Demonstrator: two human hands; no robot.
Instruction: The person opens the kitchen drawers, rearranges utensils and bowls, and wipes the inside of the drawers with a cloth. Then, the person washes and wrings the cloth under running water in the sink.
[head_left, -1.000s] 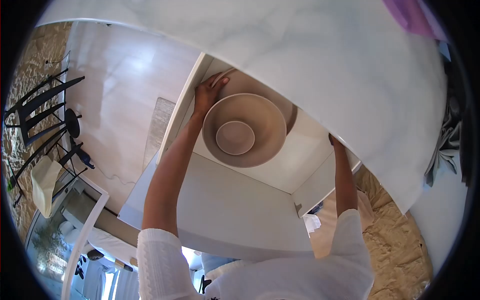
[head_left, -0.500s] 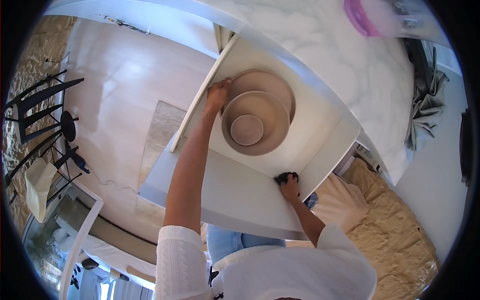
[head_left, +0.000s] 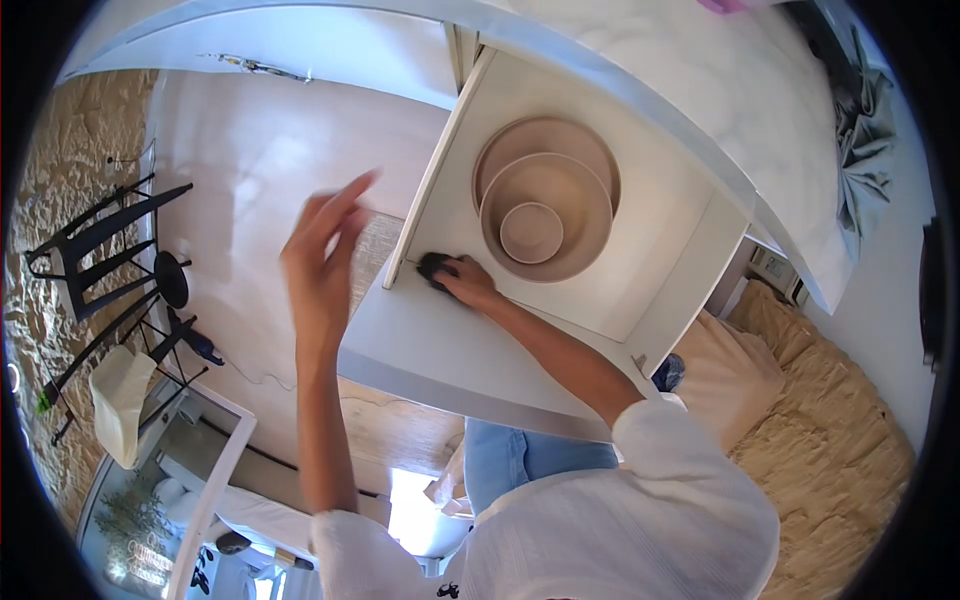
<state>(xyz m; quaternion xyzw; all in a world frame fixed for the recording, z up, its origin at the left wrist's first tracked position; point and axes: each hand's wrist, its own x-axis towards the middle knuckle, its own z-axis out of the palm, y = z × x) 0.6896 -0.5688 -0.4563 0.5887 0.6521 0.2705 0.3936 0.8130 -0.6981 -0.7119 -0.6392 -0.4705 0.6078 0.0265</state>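
A white drawer (head_left: 655,215) stands pulled out in front of me. Inside it sits a stack of beige dishes: a wide bowl (head_left: 545,132) at the back, a medium bowl (head_left: 583,240) overlapping it, and a small bowl (head_left: 531,233) within the medium one. My right hand (head_left: 473,283) presses a black bunched cloth (head_left: 435,268) into the drawer's front left corner; its exact kind is hard to make out. Outside the drawer, to its left, my left hand (head_left: 325,250) is raised in the air, slightly blurred, fingers stretched out and holding nothing.
A marble-patterned countertop (head_left: 690,90) overhangs the drawer at the back. Right of the drawer lies a crinkled tan cover (head_left: 810,400). Black chairs (head_left: 110,240) stand on the far left, and a framed mirror (head_left: 215,470) is at the lower left.
My left hand has let go of the dishes and moved out left of the drawer. My right hand has slid the black cloth leftward from the drawer's right corner to its left corner.
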